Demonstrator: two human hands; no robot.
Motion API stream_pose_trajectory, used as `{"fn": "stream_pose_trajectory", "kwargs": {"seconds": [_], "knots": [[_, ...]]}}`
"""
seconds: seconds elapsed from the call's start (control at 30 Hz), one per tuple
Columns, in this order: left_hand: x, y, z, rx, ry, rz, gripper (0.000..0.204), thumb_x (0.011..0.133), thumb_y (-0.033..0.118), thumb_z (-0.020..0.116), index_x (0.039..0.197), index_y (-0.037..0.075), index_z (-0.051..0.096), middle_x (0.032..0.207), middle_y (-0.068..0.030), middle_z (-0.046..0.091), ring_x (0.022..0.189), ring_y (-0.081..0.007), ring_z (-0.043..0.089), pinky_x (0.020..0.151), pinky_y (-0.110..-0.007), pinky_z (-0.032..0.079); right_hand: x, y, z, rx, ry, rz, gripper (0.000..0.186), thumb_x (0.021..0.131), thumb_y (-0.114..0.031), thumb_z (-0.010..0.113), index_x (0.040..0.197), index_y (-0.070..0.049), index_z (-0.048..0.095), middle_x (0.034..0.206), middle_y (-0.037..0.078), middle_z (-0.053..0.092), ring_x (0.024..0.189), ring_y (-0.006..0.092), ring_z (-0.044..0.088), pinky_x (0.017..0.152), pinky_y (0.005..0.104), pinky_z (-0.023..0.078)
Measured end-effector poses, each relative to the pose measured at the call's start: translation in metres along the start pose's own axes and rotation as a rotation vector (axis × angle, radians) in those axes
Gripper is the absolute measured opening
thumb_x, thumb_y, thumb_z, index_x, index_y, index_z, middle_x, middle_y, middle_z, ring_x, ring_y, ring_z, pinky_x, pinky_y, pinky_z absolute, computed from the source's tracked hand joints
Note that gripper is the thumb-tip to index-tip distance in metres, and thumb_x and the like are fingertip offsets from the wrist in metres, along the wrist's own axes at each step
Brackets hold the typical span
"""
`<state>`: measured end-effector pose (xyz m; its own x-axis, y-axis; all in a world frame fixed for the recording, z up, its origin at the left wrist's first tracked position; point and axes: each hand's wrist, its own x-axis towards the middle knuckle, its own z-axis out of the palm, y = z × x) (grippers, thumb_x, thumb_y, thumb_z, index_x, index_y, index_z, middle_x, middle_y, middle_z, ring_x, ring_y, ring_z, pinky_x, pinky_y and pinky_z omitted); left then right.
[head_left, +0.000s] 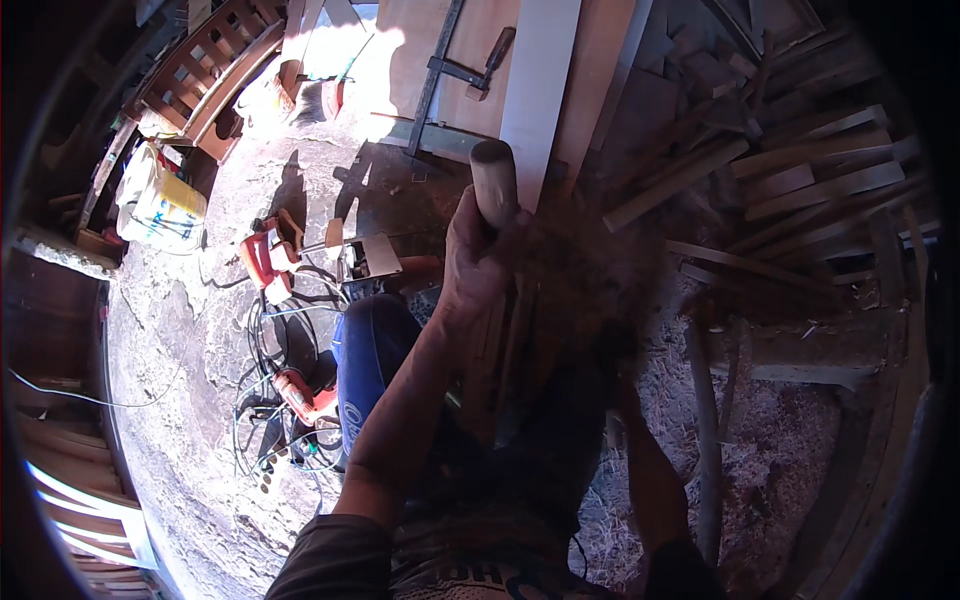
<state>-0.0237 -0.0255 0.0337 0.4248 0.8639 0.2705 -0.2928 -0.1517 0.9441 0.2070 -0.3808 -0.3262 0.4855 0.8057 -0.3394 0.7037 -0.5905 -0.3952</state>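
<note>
In front of me my left hand is wrapped round a thick, round piece of wood. Its dark, flat end points up and away from me, and its lower part is hidden by my fingers. My right hand hangs lower on the right, in deep shadow, where its fingers cannot be made out. Whether it holds anything is hidden too. Beyond my left hand lie long boards, with a metal bar clamp that has a wooden handle.
Corded orange power tools and a red drill lie on the floor at left among tangled cables. A white bucket stands behind them, near a slatted wooden piece. Wood offcuts are heaped at right, beside a pole.
</note>
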Motion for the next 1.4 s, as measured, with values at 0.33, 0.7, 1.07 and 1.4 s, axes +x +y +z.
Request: {"fn": "stream_pose_trajectory", "kwargs": {"seconds": [0.33, 0.7, 1.07, 1.4], "knots": [[-0.02, 0.002, -0.029, -0.109, 0.026, -0.119, 0.015, 0.082, 0.003, 0.073, 0.09, 0.008, 0.061, 0.08, 0.0013, 0.06, 0.074, -0.0078, 0.058, 0.067, -0.028, 0.049, -0.037, -0.138, -0.128, 1.115, -0.276, 0.46, 0.03, 0.087, -0.015, 0.073, 0.112, -0.01, 0.057, 0.073, 0.001, 0.058, 0.051, 0.0105, 0.056, 0.047, 0.028, 0.05], [-0.024, -0.007, -0.034, -0.107, -0.035, -0.182, 0.021, 0.08, 0.003, 0.075, 0.097, 0.006, 0.064, 0.088, 0.0012, 0.064, 0.079, -0.0085, 0.061, 0.072, -0.028, 0.05, -0.101, -0.226, -0.128, 1.205, -0.164, 0.305, 0.049, 0.084, -0.008, 0.075, 0.127, -0.006, 0.052, 0.077, 0.003, 0.059, 0.049, 0.014, 0.057, 0.041, 0.0292, 0.048], [-0.012, 0.003, -0.017, 0.097, 0.085, 0.067, 0.03, 0.085, 0.007, 0.076, 0.111, 0.006, 0.061, 0.088, -0.0013, 0.067, 0.076, -0.0084, 0.063, 0.067, -0.028, 0.054, -0.124, -0.259, -0.16, 1.386, -0.062, 0.222, 0.044, 0.087, -0.004, 0.071, 0.125, -0.004, 0.05, 0.071, 0.003, 0.057, 0.045, 0.0146, 0.057, 0.039, 0.0308, 0.05], [-0.015, -0.029, -0.026, -0.096, -0.029, -0.082, 0.008, 0.085, 0.003, 0.074, 0.086, 0.006, 0.067, 0.08, 0.0018, 0.067, 0.074, -0.0063, 0.063, 0.067, -0.025, 0.053, -0.139, -0.286, -0.179, 1.379, -0.092, 0.16, 0.045, 0.087, -0.003, 0.071, 0.126, -0.003, 0.049, 0.072, 0.003, 0.057, 0.047, 0.014, 0.056, 0.041, 0.0307, 0.049]]}}
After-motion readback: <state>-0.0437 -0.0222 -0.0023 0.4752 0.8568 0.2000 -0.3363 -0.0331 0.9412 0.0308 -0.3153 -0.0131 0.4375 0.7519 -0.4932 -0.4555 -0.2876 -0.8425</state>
